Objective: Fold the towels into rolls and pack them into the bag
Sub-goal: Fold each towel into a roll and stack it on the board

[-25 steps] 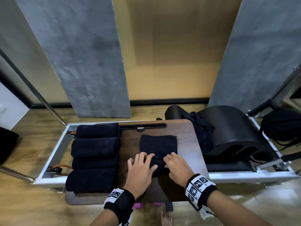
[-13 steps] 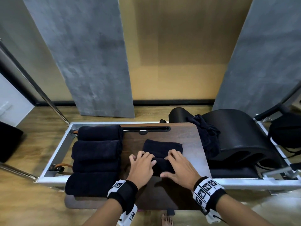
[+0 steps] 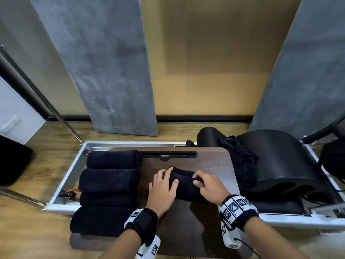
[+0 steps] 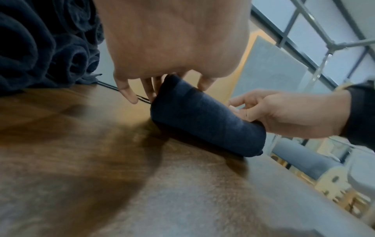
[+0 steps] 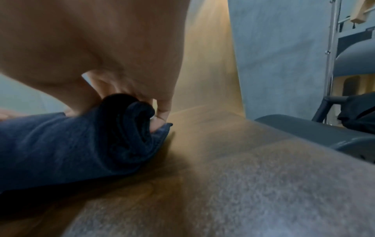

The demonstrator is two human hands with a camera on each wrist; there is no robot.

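Lying mid-way on the dark brown wooden table [image 3: 209,161], the dark navy rolled towel [image 3: 186,186] is gripped at both ends: the left hand [image 3: 162,191] curls over its left end, the right hand [image 3: 211,186] pinches its right end; four more dark navy towel rolls [image 3: 110,186] sit stacked at the table's left side

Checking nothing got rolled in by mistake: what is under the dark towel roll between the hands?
The dark towel roll lies on the brown wooden board, held by the left hand and right hand. Its inside layers are hidden.
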